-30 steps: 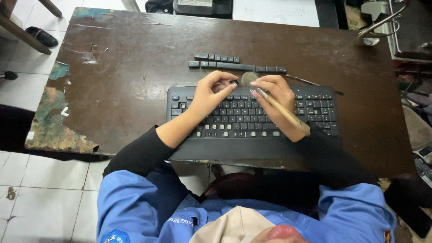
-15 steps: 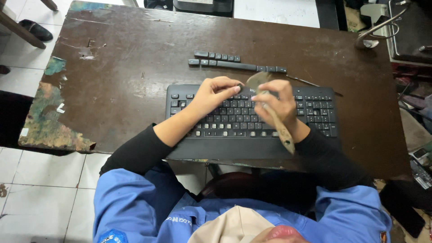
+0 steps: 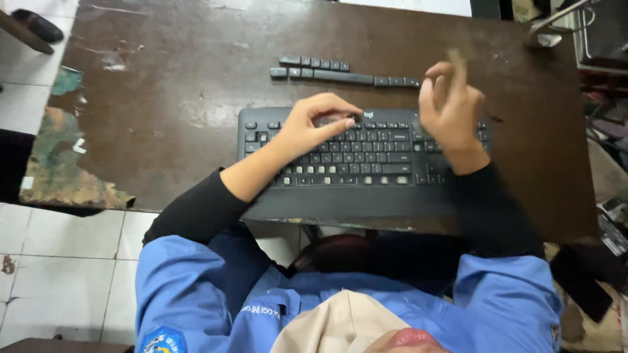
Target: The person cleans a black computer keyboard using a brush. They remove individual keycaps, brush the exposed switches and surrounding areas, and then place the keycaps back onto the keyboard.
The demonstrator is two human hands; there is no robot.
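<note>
- Keyboard (image 3: 353, 157), black, lies flat on the worn brown table (image 3: 163, 98), several keys missing
- Left hand (image 3: 307, 127) pinches a small keycap at the top row; light, rigid, best gripped by its edges
- Right hand (image 3: 450, 104) is raised and blurred; fingers curled around something thin, cannot tell what
- Loose keycaps (image 3: 343, 73) lie in rows beyond

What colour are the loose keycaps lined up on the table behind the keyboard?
Dark grey to black, the loose keycaps lie in two rows on the brown table; the head view shows this.

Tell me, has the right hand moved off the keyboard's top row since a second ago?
Yes. The right hand has lifted and swung right, toward the keyboard's right end, away from the left hand.
</note>
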